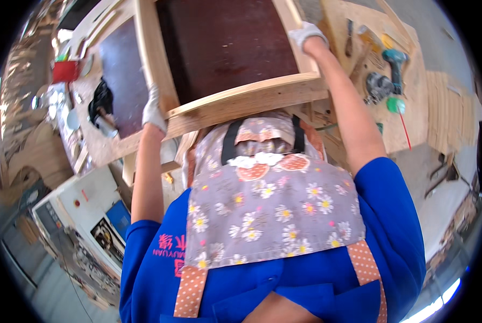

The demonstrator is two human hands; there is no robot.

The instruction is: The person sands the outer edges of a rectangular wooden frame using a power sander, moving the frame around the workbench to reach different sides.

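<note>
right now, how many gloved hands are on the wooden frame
2: the left hand on the wooden frame by its near left corner, the right hand farther up its right side. Others may be hidden beyond the top edge.

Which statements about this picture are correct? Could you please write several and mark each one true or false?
1. The person's left hand and right hand both touch the pale rectangular wooden frame. True.
2. Both hands are bare. False: both are gloved in white.
3. The teal-and-dark cordless drill lies to the right of the frame. True.
4. The right hand holds the drill. False: the drill lies apart from both hands.
5. The grey floral fabric apron covers part of the blue short-sleeved shirt. True.
</note>
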